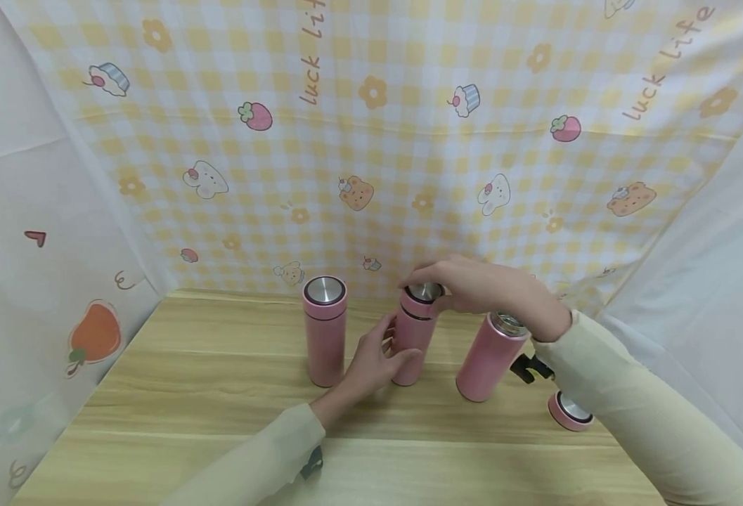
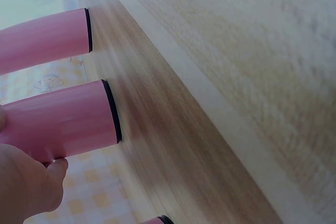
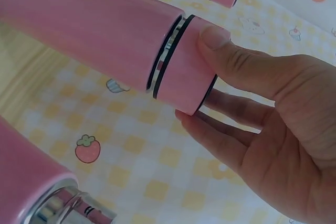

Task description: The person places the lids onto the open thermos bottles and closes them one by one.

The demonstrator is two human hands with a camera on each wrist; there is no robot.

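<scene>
A pink thermos bottle stands upright in the middle of a row on the wooden table. My left hand holds its body, thumb on the near side and fingers around the far side. From above, my right hand grips the pink lid between thumb and fingers. In the right wrist view a thin silvery gap shows between lid and body. Right of it, another pink thermos stands without a lid, its steel neck bare. A loose pink lid lies further right, partly behind the right sleeve.
A third pink thermos, lid on, stands to the left, close to my left forearm. Behind the row hangs a yellow checked cloth at the table's back edge. White cloth hangs at both sides.
</scene>
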